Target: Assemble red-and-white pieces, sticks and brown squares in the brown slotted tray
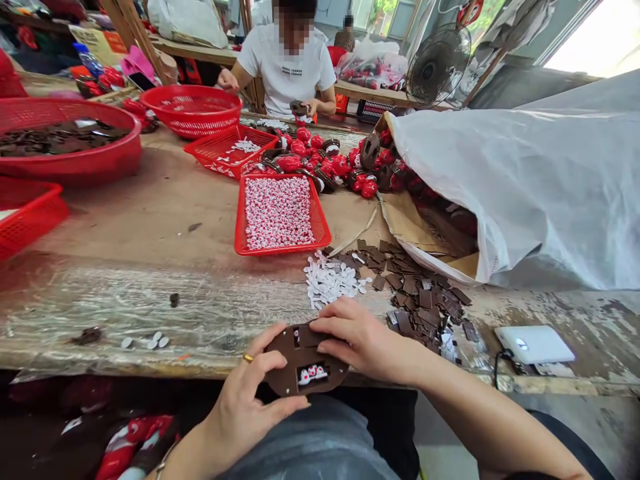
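A dark brown oval plastic base (336, 385) is held at the table's front edge. It has a rectangular opening with small white-and-red pieces (313, 375) inside, and a narrower slot near its far side. My left hand (245, 393) grips the base from the left, thumb along the near edge and fingers on the far left side. From the right, my right hand (367, 340) closes on the base, its fingertips pressed on the upper right face. Whether a small part sits under those fingertips is hidden. Just beyond lie a pile of white spoon-shaped pieces (330, 277) and brown plastic plates (425, 300).
A red basket (283, 252) of small white-and-red pieces stands ahead. Behind it are heaped red-and-brown toys (320, 160). A large white sack (525, 193) lies right, near a white device (535, 345). Red tubs (100, 167) stand left. Another person (290, 73) sits opposite.
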Motion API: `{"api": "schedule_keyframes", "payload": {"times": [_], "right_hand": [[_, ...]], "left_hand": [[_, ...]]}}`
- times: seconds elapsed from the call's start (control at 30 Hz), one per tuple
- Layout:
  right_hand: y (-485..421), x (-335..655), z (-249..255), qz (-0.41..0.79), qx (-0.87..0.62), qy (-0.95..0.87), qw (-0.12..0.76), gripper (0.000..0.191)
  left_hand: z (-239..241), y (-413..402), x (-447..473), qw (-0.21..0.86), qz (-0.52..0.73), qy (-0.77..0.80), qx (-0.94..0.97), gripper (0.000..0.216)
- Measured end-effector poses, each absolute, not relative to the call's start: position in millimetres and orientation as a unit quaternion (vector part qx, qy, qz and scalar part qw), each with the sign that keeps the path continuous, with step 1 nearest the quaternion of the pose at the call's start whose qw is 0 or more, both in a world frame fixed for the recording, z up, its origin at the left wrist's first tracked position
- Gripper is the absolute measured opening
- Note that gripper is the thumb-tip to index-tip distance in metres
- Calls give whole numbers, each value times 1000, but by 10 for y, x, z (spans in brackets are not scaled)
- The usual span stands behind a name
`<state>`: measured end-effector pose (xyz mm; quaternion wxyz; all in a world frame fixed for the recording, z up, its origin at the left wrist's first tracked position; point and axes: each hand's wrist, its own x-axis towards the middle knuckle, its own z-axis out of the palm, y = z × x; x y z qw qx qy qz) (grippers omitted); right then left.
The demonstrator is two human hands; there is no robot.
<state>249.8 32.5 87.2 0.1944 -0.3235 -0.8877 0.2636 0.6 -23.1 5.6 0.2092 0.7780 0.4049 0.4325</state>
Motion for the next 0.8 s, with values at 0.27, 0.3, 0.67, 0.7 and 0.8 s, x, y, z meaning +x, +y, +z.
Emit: {"api": "schedule_keyframes", "payload": {"times": [0.27,0.3,0.67,0.7,0.8], "right_hand": [[460,2494,817,333,-324,-866,185,25],[468,2511,784,359,-331,-851,196,26],[344,2468,470,586,-498,-591,243,37],[400,2571,462,529,-524,-624,238,30],[623,3020,375,294,-666,-662,178,24]], "left_hand": [[132,-185,2,185,435,385,793,29],[135,-180,-4,179,429,377,801,29],[72,-154,-13,154,398,352,833,48],[89,-151,-13,151,396,351,835,48],[102,-157,-28,156,397,355,832,48]]}}
